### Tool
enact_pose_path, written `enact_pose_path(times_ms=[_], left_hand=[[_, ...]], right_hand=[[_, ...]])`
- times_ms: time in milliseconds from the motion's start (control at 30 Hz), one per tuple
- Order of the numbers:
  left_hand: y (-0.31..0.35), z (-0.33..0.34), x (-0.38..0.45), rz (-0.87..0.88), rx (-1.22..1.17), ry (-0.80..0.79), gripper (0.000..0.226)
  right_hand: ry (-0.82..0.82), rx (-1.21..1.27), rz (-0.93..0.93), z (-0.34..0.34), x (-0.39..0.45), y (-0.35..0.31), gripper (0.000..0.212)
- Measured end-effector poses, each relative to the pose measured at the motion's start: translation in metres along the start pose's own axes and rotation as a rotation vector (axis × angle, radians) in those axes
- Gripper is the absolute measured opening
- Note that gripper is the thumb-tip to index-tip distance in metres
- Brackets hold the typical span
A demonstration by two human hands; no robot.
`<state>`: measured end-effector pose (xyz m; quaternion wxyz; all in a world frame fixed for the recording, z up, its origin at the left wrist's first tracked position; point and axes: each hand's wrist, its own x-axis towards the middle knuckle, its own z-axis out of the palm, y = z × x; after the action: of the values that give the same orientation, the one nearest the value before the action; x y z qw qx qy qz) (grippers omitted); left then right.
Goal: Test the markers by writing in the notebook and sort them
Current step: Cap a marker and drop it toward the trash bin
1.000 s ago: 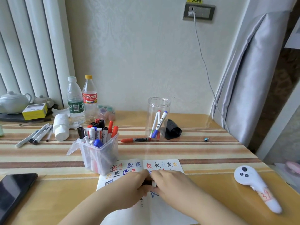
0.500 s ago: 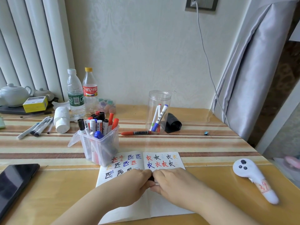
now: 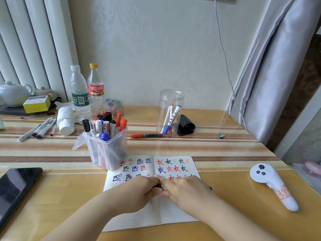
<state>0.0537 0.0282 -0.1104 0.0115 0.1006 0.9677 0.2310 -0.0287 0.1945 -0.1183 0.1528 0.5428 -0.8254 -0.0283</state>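
An open notebook [image 3: 135, 218] with coloured characters lies near the table's front edge. Over its middle my left hand [image 3: 139, 193] and my right hand [image 3: 184, 190] meet, both gripping a dark marker [image 3: 158, 185] that is almost wholly hidden between the fingers. Behind the notebook's left page stands a clear square tub [image 3: 107, 152] packed with several markers. Farther back a round clear jar [image 3: 171, 108] holds three markers. A red marker [image 3: 145, 135] lies on the table between tub and jar.
A black phone [image 3: 15, 186] lies at the front left, a white controller [image 3: 272, 185] at the right. Two bottles [image 3: 86, 94], a white roll [image 3: 65, 121], loose pens [image 3: 38, 129], a teapot and a black roll [image 3: 186, 126] fill the back. A curtain hangs at right.
The view has tipped downward, showing more of the notebook. Both hands stay together on the marker and have drawn slightly nearer to me over the pages.
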Motion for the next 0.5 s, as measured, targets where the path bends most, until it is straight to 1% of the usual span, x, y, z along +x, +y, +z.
enact_pose_path(times_ms=[67, 133, 200, 333, 433, 500], left_hand=[[0.0, 0.0, 0.002, -0.034, 0.033, 0.0, 0.024], [-0.002, 0.0, 0.003, -0.084, 0.041, 0.002, 0.025], [-0.006, -0.001, 0.002, -0.13, 0.039, 0.019, 0.025], [-0.013, -0.002, -0.003, -0.17, 0.07, 0.091, 0.019], [-0.013, -0.003, -0.004, -0.16, 0.026, 0.169, 0.016], [-0.011, -0.003, -0.003, -0.144, 0.021, 0.201, 0.014]], right_hand=[[-0.073, 0.088, 0.056, -0.016, 0.005, -0.004, 0.055], [-0.247, 0.299, 0.196, -0.025, 0.004, -0.005, 0.064], [-0.283, 0.421, 0.269, -0.034, 0.001, -0.002, 0.061], [-0.352, 0.731, 0.393, -0.042, -0.01, 0.012, 0.045], [-0.268, 0.918, 0.408, -0.04, -0.016, 0.024, 0.044], [-0.16, 1.122, 0.427, -0.042, -0.019, 0.029, 0.033]])
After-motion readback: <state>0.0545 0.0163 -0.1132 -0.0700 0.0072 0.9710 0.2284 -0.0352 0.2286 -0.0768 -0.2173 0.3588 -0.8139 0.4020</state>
